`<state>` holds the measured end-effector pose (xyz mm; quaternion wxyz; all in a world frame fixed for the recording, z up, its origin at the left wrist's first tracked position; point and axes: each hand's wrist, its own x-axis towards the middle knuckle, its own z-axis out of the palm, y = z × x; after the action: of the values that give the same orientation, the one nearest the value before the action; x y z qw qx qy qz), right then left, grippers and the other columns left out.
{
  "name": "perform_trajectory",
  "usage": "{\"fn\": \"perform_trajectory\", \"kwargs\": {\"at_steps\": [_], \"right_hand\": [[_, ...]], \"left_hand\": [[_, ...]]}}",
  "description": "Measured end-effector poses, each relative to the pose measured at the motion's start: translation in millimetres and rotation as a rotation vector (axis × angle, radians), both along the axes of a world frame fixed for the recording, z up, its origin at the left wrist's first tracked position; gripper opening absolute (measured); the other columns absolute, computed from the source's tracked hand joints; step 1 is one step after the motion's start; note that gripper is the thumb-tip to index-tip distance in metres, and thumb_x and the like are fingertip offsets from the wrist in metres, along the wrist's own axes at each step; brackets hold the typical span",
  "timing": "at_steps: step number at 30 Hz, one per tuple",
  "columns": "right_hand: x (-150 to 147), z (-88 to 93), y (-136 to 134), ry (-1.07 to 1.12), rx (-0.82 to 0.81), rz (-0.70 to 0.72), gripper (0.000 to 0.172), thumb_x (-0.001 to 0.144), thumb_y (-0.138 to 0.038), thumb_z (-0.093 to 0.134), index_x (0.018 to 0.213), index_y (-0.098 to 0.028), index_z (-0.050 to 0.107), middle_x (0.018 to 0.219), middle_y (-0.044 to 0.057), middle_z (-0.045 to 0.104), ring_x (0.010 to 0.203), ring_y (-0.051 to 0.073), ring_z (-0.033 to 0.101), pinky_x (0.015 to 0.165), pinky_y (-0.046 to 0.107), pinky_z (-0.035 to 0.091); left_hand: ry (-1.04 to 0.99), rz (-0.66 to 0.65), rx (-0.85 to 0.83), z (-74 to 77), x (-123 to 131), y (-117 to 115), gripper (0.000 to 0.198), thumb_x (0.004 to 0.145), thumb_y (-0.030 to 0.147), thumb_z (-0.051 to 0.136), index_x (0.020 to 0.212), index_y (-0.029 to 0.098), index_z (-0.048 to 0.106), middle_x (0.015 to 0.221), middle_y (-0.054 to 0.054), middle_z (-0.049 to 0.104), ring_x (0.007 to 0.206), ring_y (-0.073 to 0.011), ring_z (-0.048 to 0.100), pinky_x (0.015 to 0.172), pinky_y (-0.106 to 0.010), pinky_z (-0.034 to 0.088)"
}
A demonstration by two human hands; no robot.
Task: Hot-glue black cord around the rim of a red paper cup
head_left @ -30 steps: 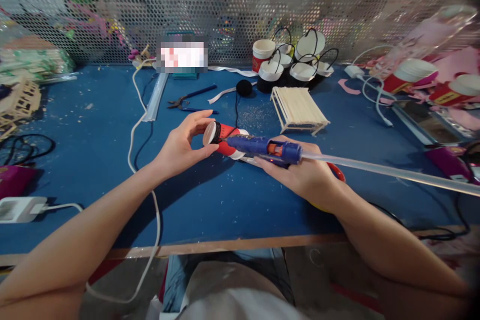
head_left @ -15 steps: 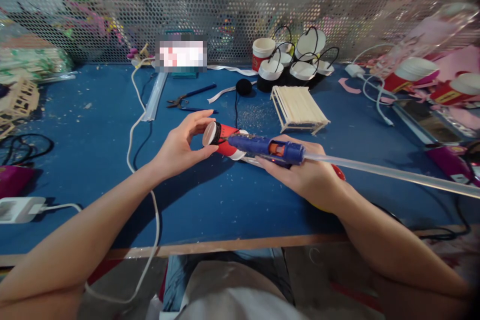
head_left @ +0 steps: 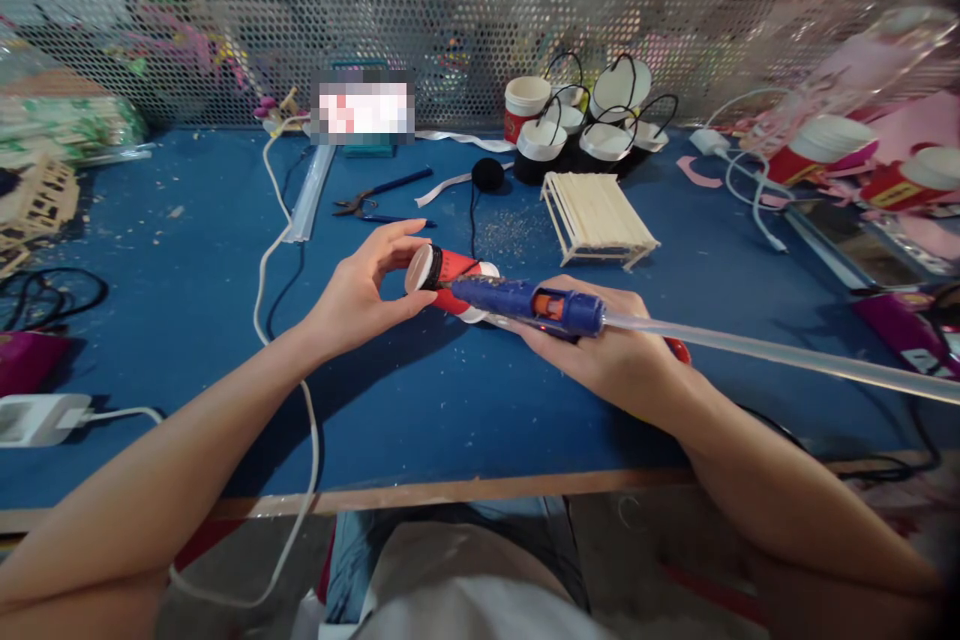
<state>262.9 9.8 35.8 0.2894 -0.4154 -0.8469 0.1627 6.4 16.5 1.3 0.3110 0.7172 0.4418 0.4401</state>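
Observation:
My left hand [head_left: 375,285] is closed around the base end of a red paper cup [head_left: 457,268] lying on its side above the table. Black cord [head_left: 433,267] is wound in a band at that end, and a strand crosses the cup's side and runs to a black ball of cord [head_left: 487,174]. In my right hand [head_left: 607,340] is a blue hot glue gun [head_left: 517,305], its nozzle at the cup beside the cord band. A long clear glue stick [head_left: 780,350] sticks out of the gun's back.
Pliers [head_left: 375,195] and glue sticks [head_left: 309,195] lie beyond my left hand. Behind the cup stand a small wooden stick rack [head_left: 600,215] and several cups with black cord handles [head_left: 604,145]. A white cable [head_left: 262,280] crosses the left side; a perforated metal screen [head_left: 450,20] closes off the back.
The glue gun has shifted slightly left and down, its nozzle staying close to the cord band. My left hand and the cup have hardly moved.

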Motion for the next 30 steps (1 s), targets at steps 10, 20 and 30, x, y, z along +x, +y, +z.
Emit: {"fn": "perform_trajectory", "kwargs": {"at_steps": [10,20,30], "right_hand": [[0,-1.8,4,0.076,-0.05,-0.102,0.025,0.076,-0.045,0.064,0.071,-0.023,0.053,0.061,0.001,0.062,0.054,0.017,0.056,0.052,0.03,0.044],[4,-8.3,9,0.061,-0.043,-0.088,0.021,0.079,-0.043,0.062,0.079,-0.021,0.061,0.069,0.001,0.068,0.061,0.019,0.063,0.053,0.029,0.047],[-3,5.9,11,0.09,-0.076,-0.044,0.013,0.078,-0.031,0.062,0.078,-0.019,0.068,0.069,0.005,0.07,0.063,0.02,0.066,0.053,0.029,0.051]], "left_hand": [[0.039,-0.095,0.018,5.3,-4,-1,0.054,0.074,0.018,0.069,0.124,0.026,0.052,0.141,-0.009,0.039,0.126,-0.0278,0.049,0.109,-0.043,0.042],[0.003,-0.192,-0.009,3.2,-10,2,0.067,0.074,0.012,0.068,0.133,0.03,0.042,0.137,-0.01,0.049,0.129,-0.0276,0.045,0.113,-0.049,0.033],[0.034,-0.206,-0.027,6.0,-12,2,0.071,0.075,0.014,0.069,0.136,0.031,0.038,0.137,-0.01,0.05,0.13,-0.0268,0.046,0.112,-0.046,0.033]]}}
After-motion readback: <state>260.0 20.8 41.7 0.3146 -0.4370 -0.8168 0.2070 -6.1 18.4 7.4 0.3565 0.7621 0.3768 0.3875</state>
